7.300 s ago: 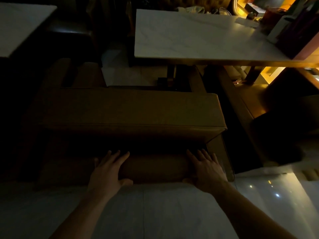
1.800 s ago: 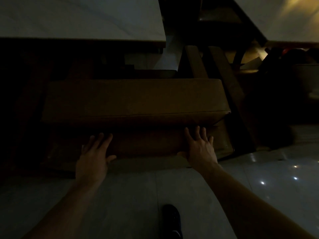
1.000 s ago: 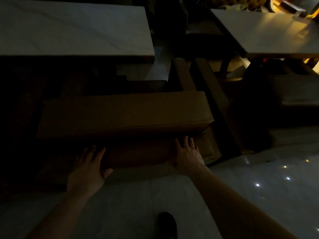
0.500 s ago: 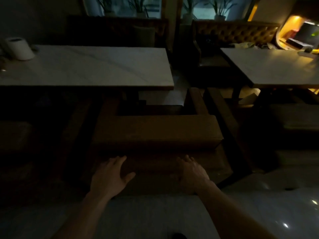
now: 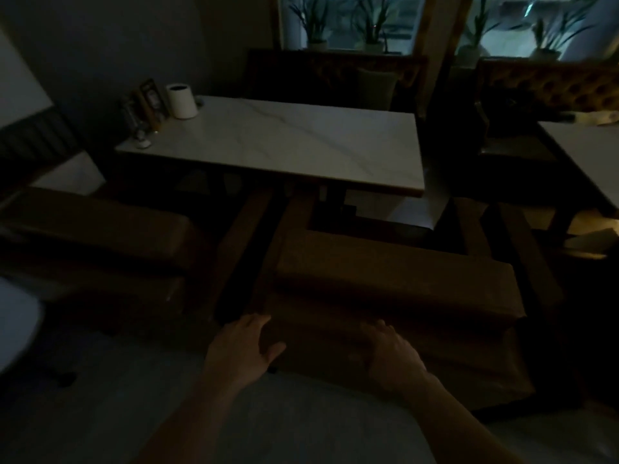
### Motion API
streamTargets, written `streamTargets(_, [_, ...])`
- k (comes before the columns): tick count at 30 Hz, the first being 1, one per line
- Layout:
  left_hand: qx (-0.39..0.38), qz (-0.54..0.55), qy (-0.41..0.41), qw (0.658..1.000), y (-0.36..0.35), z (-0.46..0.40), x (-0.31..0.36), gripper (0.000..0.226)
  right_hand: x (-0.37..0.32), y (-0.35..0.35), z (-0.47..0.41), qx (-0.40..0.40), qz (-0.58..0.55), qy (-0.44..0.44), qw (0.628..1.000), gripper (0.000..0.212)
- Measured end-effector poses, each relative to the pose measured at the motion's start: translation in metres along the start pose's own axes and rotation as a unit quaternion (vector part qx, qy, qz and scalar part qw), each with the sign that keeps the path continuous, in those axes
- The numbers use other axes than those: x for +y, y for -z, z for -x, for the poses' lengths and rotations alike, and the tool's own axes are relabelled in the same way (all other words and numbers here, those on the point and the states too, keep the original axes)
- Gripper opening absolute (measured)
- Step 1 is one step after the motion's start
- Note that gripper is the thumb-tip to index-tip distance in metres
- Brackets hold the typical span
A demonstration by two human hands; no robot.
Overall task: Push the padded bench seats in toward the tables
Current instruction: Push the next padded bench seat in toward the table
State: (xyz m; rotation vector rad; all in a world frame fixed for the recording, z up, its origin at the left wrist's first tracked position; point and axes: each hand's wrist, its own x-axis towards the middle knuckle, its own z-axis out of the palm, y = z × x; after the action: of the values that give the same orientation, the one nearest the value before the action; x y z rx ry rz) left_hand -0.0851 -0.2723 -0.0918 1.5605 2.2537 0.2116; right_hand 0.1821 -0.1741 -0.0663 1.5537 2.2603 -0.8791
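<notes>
Two padded benches are in view in a very dim room, one before each half of the near long edge of the marble table (image 5: 284,145). The bench (image 5: 395,279) in hand stands at the right half of that edge; its far side reaches toward the table's base, yet most of its seat shows clear of the tabletop's near edge. In my judgement it is partly in, with some travel left if it is meant to tuck further under. The second bench (image 5: 100,236) stands at the left half, apart from the first by a dark gap, and also sits mostly clear of the tabletop; whether it counts as done cannot be settled here. A second table (image 5: 582,155) shows at the right margin, its seating too dark to assess.

The left hand (image 5: 239,349) lies flat against the near left corner of the bench's lower front face, fingers spread and extended, thumb out, gripping nothing. The right hand (image 5: 390,358) rests on the same face nearer its middle, knuckles up; its fingers seem loosely curled against the padding, but the light is too poor to confirm.

A white cup (image 5: 182,101) and small stand items occupy the table's far left corner.
</notes>
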Motion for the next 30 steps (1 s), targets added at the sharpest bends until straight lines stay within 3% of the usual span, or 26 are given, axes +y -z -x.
streamTargets(12, [0.01, 0.029, 0.025, 0.999, 0.031, -0.028, -0.119, 0.073, -0.106, -0.028, -0.059, -0.012, 0.039, 0.015, 0.999, 0.081])
streamTargets(21, [0.001, 0.036, -0.026, 0.999, 0.09, -0.078, -0.263, 0.07, -0.25, -0.079, -0.109, 0.009, 0.022, -0.023, 0.999, 0.077])
streamTargets(30, [-0.028, 0.019, -0.014, 0.999, 0.129, -0.11, -0.37, 0.075, -0.362, -0.12, -0.148, 0.001, 0.001, -0.027, 1.0, 0.082])
